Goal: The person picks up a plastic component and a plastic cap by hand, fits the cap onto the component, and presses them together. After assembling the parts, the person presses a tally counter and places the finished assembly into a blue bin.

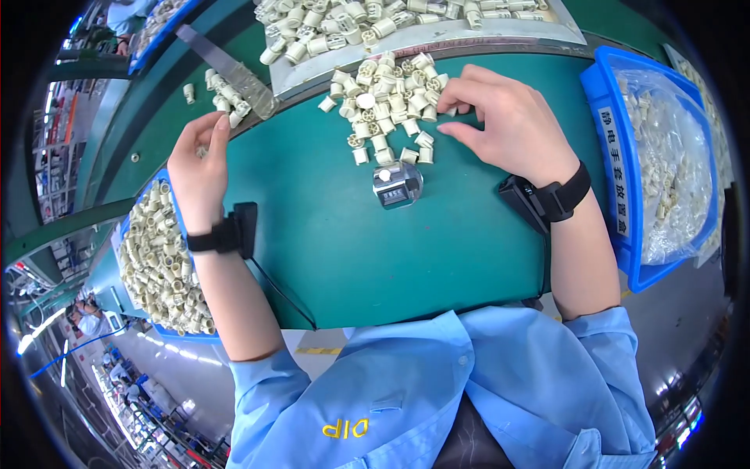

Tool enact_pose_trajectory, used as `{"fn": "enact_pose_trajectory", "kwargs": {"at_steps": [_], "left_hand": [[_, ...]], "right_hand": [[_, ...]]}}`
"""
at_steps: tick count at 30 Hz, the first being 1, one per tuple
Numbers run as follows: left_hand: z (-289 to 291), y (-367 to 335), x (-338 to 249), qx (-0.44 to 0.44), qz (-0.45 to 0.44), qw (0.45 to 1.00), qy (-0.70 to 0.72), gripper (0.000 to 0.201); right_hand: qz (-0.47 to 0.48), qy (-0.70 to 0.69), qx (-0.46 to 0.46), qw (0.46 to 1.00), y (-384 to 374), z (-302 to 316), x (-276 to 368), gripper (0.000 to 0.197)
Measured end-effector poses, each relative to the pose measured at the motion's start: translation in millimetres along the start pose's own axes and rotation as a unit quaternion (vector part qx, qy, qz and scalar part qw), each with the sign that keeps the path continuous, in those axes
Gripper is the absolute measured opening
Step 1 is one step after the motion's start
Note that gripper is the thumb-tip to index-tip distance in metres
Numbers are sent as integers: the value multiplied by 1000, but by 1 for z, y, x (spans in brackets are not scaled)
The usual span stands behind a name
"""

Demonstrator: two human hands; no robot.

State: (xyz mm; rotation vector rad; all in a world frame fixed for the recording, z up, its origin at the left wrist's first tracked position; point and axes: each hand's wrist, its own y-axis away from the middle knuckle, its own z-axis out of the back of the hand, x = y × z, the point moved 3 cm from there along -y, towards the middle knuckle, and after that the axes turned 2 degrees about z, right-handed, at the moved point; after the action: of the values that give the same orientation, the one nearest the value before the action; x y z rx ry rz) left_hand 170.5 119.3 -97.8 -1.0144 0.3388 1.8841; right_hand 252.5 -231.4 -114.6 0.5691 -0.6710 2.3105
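Centrally on the green table lies a loose pile of small cream plastic spools, some upright, some on their sides. The right hand rests at the pile's right edge, its fingers drawn together and pinched on 1 spool there. Just below the pile stands a small metal hand counter, apart from both hands. The left hand lies well to the left of the pile, fingers bent loosely together near a few stray spools; whether it holds 1, I cannot tell. Both wrists wear black straps, each with a small black box. Behind the pile a grey tray carries many more spools. A blue bin full of spools sits under the left forearm, and another blue bin, lined with a clear bag of spools, stands to the right.
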Motion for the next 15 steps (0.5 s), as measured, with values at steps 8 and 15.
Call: {"fn": "enact_pose_trajectory", "kwargs": {"at_steps": [8, 15], "left_hand": [[-1, -60, 27, 59, 180, 951, -243, 39], [10, -70, 46, 47, 61, 960, -269, 38]], "right_hand": [[-25, -9, -26, 999, 1, -4, -3, 23], [-21, 12, -26, 999, 2, -5, -2, 23]]}}
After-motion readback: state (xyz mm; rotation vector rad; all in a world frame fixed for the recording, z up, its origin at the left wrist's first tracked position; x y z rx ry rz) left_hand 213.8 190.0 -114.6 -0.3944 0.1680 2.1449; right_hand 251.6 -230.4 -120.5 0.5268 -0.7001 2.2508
